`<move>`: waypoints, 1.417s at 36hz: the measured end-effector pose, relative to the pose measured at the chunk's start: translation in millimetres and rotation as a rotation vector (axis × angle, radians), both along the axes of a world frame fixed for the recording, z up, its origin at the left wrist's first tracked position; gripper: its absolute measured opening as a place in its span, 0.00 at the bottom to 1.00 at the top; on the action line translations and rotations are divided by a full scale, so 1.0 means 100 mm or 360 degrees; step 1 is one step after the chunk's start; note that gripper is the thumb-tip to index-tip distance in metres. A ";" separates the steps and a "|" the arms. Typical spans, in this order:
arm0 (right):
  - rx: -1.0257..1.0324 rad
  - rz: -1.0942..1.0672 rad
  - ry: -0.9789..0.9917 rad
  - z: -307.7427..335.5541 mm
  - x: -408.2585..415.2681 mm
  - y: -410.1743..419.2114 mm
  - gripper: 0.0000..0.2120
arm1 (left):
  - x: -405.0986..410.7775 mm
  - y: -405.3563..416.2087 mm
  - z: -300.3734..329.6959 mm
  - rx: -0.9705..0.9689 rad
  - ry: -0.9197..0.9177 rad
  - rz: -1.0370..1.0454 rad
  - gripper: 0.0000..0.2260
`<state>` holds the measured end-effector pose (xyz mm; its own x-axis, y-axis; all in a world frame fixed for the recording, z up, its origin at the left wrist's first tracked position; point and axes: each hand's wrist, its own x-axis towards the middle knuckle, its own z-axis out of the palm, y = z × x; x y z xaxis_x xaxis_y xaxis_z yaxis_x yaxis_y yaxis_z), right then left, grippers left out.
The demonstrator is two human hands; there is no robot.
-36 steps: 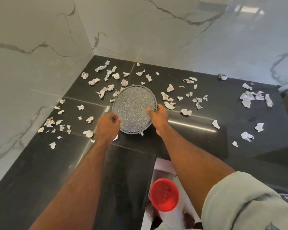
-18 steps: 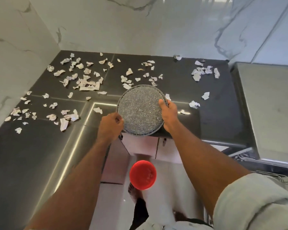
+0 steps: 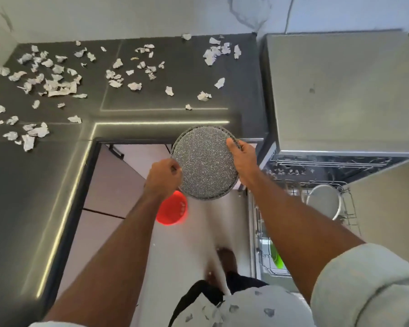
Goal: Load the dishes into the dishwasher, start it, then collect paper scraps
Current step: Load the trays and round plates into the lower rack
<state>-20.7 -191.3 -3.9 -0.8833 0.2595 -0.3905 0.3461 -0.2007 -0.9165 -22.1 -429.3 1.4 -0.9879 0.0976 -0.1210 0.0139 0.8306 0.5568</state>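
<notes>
I hold a round grey speckled plate in the air, past the front edge of the dark countertop. My left hand grips its left rim and my right hand grips its right rim with the thumb on top. Several white paper scraps lie scattered over the countertop. To the right the dishwasher stands open with its lower rack pulled out, holding a white bowl and a green item.
A red bucket stands on the floor below the plate. A steel surface sits above the dishwasher at the right. Marble walls close the corner behind and to the left. My foot is on the pale floor.
Both hands lifted the plate off the countertop and carried it toward me and to the right, off the counter edge. The view swung right, bringing the open dishwasher into sight.
</notes>
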 end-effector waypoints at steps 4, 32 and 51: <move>0.0181 -0.0053 -0.0066 -0.10 0.47 0.31 0.13 | 0.26 0.31 -0.09 -0.0008 0.0000 -0.0132 0.02; 0.0882 -0.0568 -0.0631 -0.72 3.35 2.36 0.10 | 2.08 2.59 -0.68 0.0249 -0.0204 -0.0710 0.07; 0.1105 -0.0469 -0.1027 -1.80 3.51 4.87 0.13 | 2.79 4.74 -1.67 0.0024 -0.0527 -0.0559 0.12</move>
